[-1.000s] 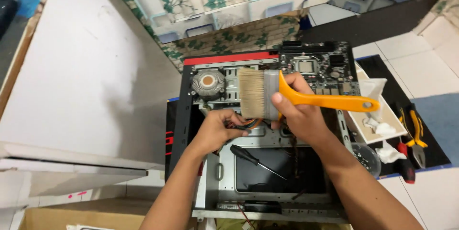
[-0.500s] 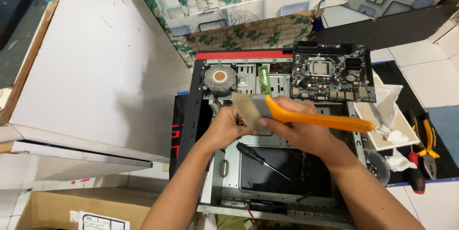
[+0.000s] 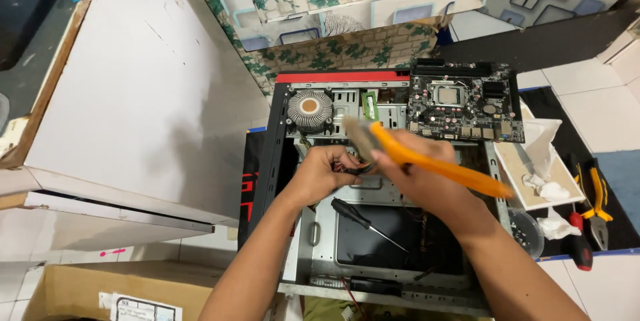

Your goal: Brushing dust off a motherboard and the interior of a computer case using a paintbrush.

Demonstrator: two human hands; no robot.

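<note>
Gripping an orange-handled paintbrush, the right hand holds its blurred bristles over the open computer case; the left hand pinches red wires inside, a black screwdriver lies below them, and the loose motherboard rests across the case's top edge

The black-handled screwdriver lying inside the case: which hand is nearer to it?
Left. The left hand sits just above the screwdriver handle, apart from it. The right hand, gripping the orange-handled brush, is up and to its right, slightly farther.
</note>
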